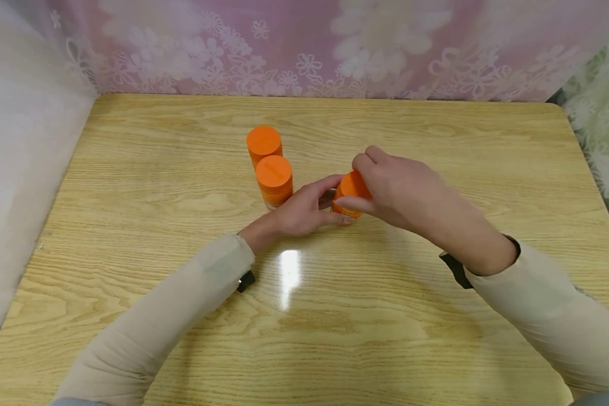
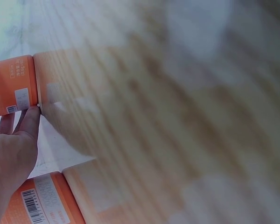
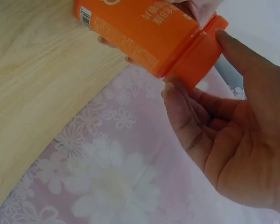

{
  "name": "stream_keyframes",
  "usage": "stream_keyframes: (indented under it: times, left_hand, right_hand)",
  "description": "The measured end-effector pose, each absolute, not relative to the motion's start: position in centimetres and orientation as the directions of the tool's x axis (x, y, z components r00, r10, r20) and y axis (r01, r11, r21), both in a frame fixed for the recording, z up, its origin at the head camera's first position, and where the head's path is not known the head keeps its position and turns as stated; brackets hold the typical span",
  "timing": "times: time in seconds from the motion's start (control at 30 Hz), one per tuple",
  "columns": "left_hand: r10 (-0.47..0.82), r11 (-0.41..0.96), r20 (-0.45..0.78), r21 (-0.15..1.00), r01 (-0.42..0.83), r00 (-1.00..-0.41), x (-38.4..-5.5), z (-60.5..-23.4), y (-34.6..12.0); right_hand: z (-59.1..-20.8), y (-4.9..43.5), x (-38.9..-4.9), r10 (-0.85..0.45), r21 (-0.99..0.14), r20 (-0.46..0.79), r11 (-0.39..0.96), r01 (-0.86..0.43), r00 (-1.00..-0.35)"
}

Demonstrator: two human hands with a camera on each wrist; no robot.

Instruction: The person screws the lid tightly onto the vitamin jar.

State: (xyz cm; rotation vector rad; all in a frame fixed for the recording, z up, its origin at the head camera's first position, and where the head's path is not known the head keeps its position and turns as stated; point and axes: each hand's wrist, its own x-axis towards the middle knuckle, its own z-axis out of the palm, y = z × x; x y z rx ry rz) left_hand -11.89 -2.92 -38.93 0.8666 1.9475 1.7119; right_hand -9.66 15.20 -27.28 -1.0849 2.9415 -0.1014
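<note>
An orange bottle (image 3: 135,35) with printed text stands on the table between both hands. Around its body curl the fingers of my left hand (image 1: 301,211). From above, my right hand (image 1: 406,186) grips the orange screw lid (image 3: 196,58) with thumb and fingers on opposite sides. The lid sits on the bottle's neck; whether it is loose I cannot tell. Two more orange bottles stand left of the hands: a nearer one (image 1: 274,172), close by the left wrist, and a farther one (image 1: 264,141) partly hidden behind it.
A wood-grain table (image 1: 304,344) lies under everything. Along its far edge hangs a pink flowered curtain (image 1: 304,51). White cloth (image 1: 25,141) borders the left side, and pale green patterned fabric (image 1: 599,113) the right.
</note>
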Motion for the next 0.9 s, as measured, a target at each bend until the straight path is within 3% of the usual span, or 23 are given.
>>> stream_keyframes:
  times: [0.13, 0.2, 0.3, 0.43, 0.53, 0.67, 0.9]
  left_hand:
    - [0.680, 0.052, 0.113, 0.978, 0.201, -0.724, -11.9, -38.9, -3.0]
    - [0.680, 0.067, 0.094, 0.980, 0.189, -0.727, -11.5, -38.0, -3.1]
    - [0.679, 0.091, 0.067, 0.980, 0.174, -0.731, -10.9, -36.6, -3.2]
    - [0.679, 0.102, 0.058, 0.980, 0.171, -0.732, -10.7, -35.8, -3.4]
    - [0.680, 0.101, 0.054, 0.981, 0.167, -0.731, -10.7, -35.8, -3.4]
    - [0.674, 0.116, 0.040, 0.980, 0.159, -0.738, -10.6, -35.7, -3.4]
    - [0.659, 0.107, 0.055, 0.980, 0.167, -0.750, -10.6, -35.4, -3.4]
  right_hand:
    - [-27.6, 15.1, -9.5, -0.571, -0.079, -0.009, 0.819, -0.569, -0.821]
    - [-27.5, 15.4, -9.6, -0.573, -0.115, -0.048, 0.817, -0.565, -0.818]
    - [-27.3, 16.4, -10.0, -0.672, -0.192, -0.077, 0.735, -0.650, -0.737]
    - [-27.4, 17.6, -10.7, -0.829, -0.286, -0.006, 0.537, -0.794, -0.559]
    - [-27.6, 17.9, -11.0, -0.857, -0.318, 0.055, 0.471, -0.822, -0.512]
    - [-28.1, 17.4, -11.0, -0.827, -0.291, 0.118, 0.500, -0.816, -0.549]
    - [-28.7, 16.0, -9.9, -0.678, -0.181, 0.168, 0.692, -0.699, -0.715]
